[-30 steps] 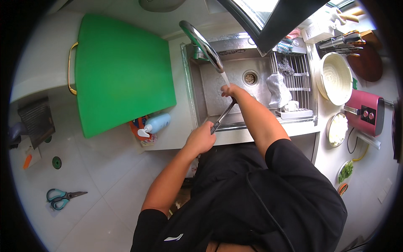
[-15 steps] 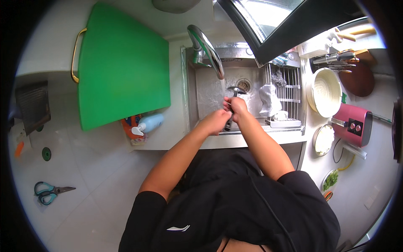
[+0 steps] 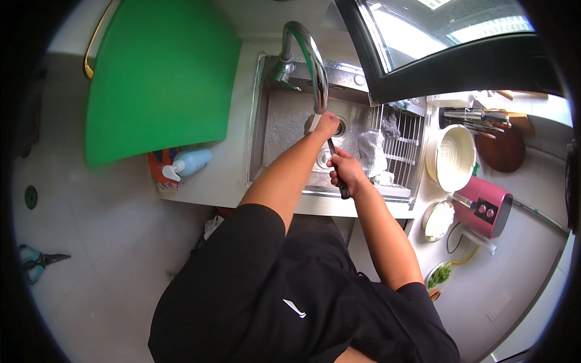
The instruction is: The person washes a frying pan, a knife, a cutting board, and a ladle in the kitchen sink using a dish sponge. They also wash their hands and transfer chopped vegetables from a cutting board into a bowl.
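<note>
My right hand [image 3: 345, 169] is closed round the dark handle of a long kitchen utensil [image 3: 344, 189], low over the front of the sink. Curled at the utensil's upper end is my left hand [image 3: 327, 125], right under the chrome faucet [image 3: 321, 72]. It covers the utensil's head, so the exact kind of utensil cannot be made out. Water runs from the spout beside the left hand into the steel sink [image 3: 284, 133]. The drain [image 3: 341, 127] lies just right of that hand.
A slatted rack [image 3: 404, 145] with a pale cloth [image 3: 371, 151] spans the sink's right side. Right of it stand a cream basin [image 3: 452, 160], a knife holder [image 3: 475, 118] and a pink appliance [image 3: 484, 207]. A large green panel [image 3: 163, 85] and blue bottle [image 3: 192, 162] are left. Above hangs a dark-framed window [image 3: 448, 72].
My left hand has moved from the handle up to the utensil's head, under the faucet. My right hand has come down onto the handle. The view has shifted slightly.
</note>
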The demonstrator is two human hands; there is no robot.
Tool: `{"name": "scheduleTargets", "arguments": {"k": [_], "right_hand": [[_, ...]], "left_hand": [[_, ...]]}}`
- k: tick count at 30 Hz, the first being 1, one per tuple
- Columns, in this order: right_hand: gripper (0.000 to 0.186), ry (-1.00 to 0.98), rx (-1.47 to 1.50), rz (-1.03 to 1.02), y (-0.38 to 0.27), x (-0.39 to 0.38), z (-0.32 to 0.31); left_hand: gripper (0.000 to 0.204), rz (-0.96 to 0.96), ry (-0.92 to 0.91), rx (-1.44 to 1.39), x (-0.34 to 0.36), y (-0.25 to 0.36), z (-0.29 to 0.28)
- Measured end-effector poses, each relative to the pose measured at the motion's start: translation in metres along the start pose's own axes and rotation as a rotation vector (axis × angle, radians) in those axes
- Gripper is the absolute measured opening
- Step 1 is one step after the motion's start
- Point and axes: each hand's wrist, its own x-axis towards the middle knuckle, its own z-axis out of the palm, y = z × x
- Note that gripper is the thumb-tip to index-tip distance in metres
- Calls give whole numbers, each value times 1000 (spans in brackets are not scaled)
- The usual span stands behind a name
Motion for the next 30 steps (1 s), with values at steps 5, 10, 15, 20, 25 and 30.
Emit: {"name": "scheduleTargets", "arguments": {"k": [5,10,15,20,25,30], "right_hand": [[47,-142,-170,42,-2,-21,15],[63,-130,-371,34,0,-36,9],[65,-28,-1177,-333,37,30,-20],[28,-195,-40,268,0,-9,1],[19,-214,20,287,7,-21,-2],[17,-53,-154,171,3,-43,24]], "left_hand": [[33,90,-350,220,25,-60,-23],[37,-164,-405,61,-19,-28,-54],[41,-254,-49,-10,-35,-24,-39],[32,-548,450,-456,-22,-61,-11],[46,-539,225,-124,-43,-48,-37],[81,11,44,374,-46,-45,-48]]}}
